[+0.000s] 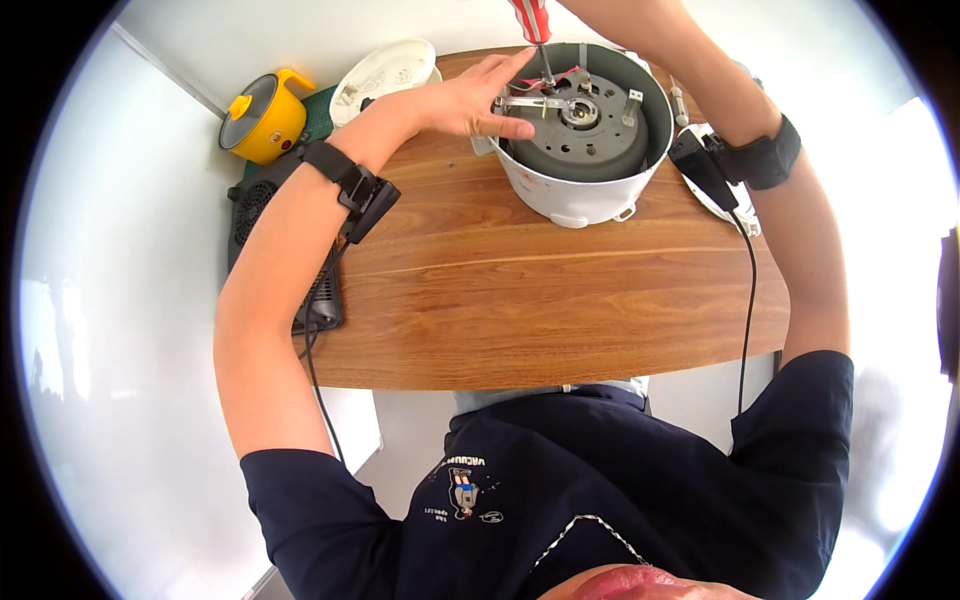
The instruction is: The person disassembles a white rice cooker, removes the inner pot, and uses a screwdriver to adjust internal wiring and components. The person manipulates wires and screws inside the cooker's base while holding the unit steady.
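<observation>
A white rice cooker body [570,200] stands at the far side of the table, its inside exposed. Within it are a grey round metal part [585,150], a metal lever [532,101], a central spring piece and thin wires. My left hand [470,100] rests at its left rim, fingers stretched and thumb apart over the edge. A red-handled screwdriver [533,20] reaches down, slightly tilted, to a spot near the back of the metal part. My right hand [640,25] bends over to its handle; the upper edge cuts off its fingers and the handle's top.
A round white cover [385,75] lies behind my left wrist. A yellow electric pot [265,118] stands at the far left on a green mat, beside a black appliance [328,295] with vents. A white plastic piece [745,222] lies under my right wrist. Cables hang from both wristbands.
</observation>
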Available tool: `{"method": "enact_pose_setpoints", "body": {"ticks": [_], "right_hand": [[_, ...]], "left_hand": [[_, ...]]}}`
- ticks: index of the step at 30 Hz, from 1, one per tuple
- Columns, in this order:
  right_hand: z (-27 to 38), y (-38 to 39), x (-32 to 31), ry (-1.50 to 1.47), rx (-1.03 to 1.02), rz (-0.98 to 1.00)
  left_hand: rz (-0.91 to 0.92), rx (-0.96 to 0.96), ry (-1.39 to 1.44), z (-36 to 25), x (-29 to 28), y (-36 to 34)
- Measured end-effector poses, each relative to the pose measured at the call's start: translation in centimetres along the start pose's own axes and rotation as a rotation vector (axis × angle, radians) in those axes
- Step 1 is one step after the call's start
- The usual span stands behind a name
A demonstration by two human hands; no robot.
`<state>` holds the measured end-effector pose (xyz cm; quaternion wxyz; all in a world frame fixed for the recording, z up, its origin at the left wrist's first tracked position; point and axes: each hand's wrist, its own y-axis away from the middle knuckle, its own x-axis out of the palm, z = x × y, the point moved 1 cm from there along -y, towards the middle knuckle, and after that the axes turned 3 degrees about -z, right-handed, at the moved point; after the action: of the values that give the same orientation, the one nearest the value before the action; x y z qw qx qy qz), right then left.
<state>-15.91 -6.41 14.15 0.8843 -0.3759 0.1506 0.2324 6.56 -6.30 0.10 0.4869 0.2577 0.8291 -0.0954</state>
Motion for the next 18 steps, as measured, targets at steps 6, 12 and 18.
{"method": "enact_pose_setpoints", "body": {"ticks": [6, 12, 18], "right_hand": [[-1.4, -0.2, 0.2, 0.261, -0.287, -0.171], [0.1, -0.1, -0.2, 0.08, 0.029, -0.089], [-0.6, 0.0, -0.1, 0.16, -0.152, -0.151]], "left_hand": [[0.074, 0.032, -0.163, -1.3, -1.7, 0.4], [0.139, -0.101, -0.175, -3.6, -2.8, 0.0], [0.155, -0.126, -0.117, -5.1, -3.6, 0.5]]}}
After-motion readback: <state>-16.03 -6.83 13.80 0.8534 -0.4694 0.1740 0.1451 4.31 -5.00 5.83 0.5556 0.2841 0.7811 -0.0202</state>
